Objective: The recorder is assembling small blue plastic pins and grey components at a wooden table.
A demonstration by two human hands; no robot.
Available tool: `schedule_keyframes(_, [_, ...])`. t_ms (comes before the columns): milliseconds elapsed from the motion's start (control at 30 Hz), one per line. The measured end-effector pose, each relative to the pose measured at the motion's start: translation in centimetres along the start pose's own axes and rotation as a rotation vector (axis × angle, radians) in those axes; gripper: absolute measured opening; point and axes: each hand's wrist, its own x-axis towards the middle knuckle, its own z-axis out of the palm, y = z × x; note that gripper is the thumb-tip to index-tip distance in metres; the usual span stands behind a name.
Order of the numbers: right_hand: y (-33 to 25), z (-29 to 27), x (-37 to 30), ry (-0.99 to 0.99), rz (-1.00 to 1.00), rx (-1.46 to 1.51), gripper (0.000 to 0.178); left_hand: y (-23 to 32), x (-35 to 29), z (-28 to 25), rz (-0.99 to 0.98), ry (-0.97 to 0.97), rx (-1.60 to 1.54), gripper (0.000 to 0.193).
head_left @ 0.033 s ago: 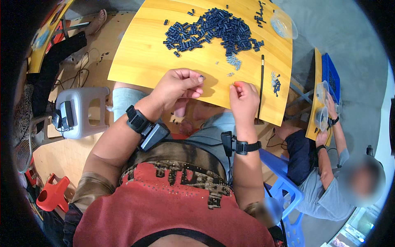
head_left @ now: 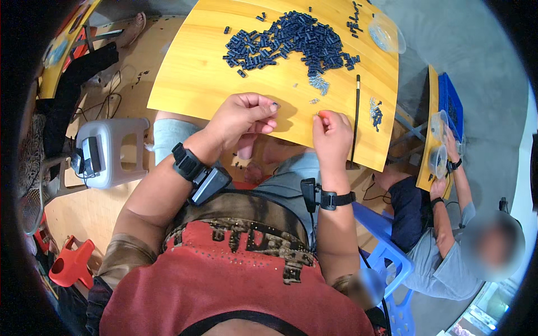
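Note:
Over the near edge of the yellow table, my left hand pinches a small black piece between thumb and fingertips; most of it is covered. My right hand is closed a little to the right, thumb against forefinger, and whatever it may hold is too small to make out. Beyond both hands lies a big heap of small black plastic pieces. Tiny silvery metal parts sit at the heap's near side, with a few more closer to my right hand.
A thin black rod lies right of my right hand, beside a small cluster of black and silvery parts. A clear bowl stands at the far right corner. Another person works at the right; a grey stool is at left.

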Motion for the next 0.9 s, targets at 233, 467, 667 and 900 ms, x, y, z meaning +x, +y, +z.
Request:
schedule_keyframes(233, [-0.1,0.2,0.2,0.011,-0.054,-0.098,0.005,-0.3,0.0,-0.2,-0.001,0.005,0.012,0.016])
schedule_keyframes(467, [0.5,0.0,0.5,-0.046,-0.058,-0.082,0.004,-0.5,-0.3,-0.4,0.011,-0.06,0.074,0.02])
schedule_keyframes(667, [1.4,-0.3,0.5,-0.066,-0.03,0.008,0.007,-0.3,-0.9,-0.1,0.014,-0.07,0.101,0.021])
schedule_keyframes(900, [1.2,-0.6,0.2,-0.053,-0.011,0.129,0.01,-0.3,-0.9,-0.2,0.008,-0.057,0.093,0.021])
